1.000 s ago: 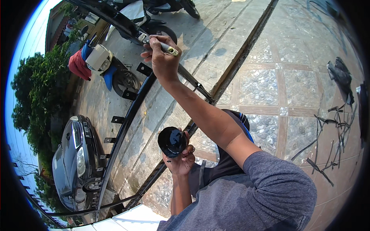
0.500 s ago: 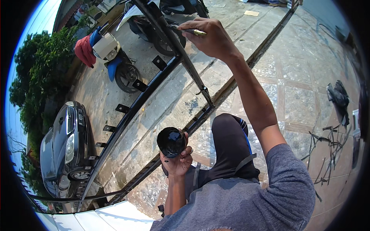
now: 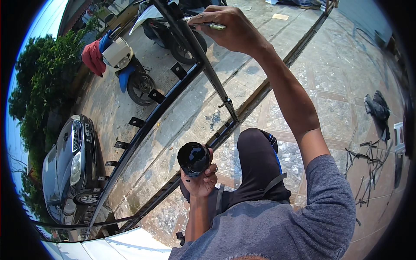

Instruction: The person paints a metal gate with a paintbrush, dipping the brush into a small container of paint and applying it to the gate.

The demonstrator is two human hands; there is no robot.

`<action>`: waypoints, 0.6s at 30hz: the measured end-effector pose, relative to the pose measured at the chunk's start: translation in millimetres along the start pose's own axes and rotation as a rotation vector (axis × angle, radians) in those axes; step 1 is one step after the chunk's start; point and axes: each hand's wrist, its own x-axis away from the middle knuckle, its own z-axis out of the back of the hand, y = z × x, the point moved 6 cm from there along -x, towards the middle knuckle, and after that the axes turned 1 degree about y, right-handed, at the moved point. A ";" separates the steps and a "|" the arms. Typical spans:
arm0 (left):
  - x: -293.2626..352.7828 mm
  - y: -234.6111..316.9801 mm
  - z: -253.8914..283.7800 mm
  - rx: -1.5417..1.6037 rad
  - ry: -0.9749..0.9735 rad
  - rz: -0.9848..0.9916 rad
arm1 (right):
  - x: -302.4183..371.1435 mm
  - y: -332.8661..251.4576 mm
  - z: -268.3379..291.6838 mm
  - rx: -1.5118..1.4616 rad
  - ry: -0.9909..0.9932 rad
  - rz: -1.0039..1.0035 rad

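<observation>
My left hand (image 3: 203,185) is wrapped round a small round cup of glossy black paint (image 3: 193,159), held low in front of my body with its mouth facing up. Dark smudges mark the fingers. Up at the top, my right hand (image 3: 237,29) grips a paintbrush (image 3: 216,26) with a pale, paint-stained handle. The brush's tip reaches the black metal post (image 3: 189,41) of a gate frame; the bristles are too small to make out clearly. From that post a long black rail (image 3: 167,105) with several small bracket plates runs to the lower left.
A floor track (image 3: 255,100) crosses beside my bent knee (image 3: 255,151). Beyond the frame stand a motorbike (image 3: 141,84), another dark one, and a black car (image 3: 69,169). To the right lie thin black strips (image 3: 370,167) and a black plastic bag (image 3: 379,110).
My right hand and the brush have shifted up and slightly left along the post. My left hand keeps the cup in nearly the same place.
</observation>
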 end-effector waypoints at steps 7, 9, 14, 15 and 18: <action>-0.7 0.6 -0.6 -0.006 0.007 -0.021 | -26.2 20.5 28.3 0.166 -0.265 -0.502; -2.3 -0.6 -0.8 0.058 -0.021 -0.008 | -26.1 -6.2 41.2 0.143 0.306 0.214; -3.0 -1.0 -6.4 -0.013 -0.013 -0.008 | 17.7 -25.2 0.6 0.117 0.083 0.112; -2.6 -1.2 -6.3 -0.027 -0.021 -0.011 | 24.8 -27.0 0.3 0.122 0.049 0.105; -4.1 -0.9 -3.4 -0.025 -0.008 -0.003 | 23.1 -27.9 8.3 0.126 0.097 0.128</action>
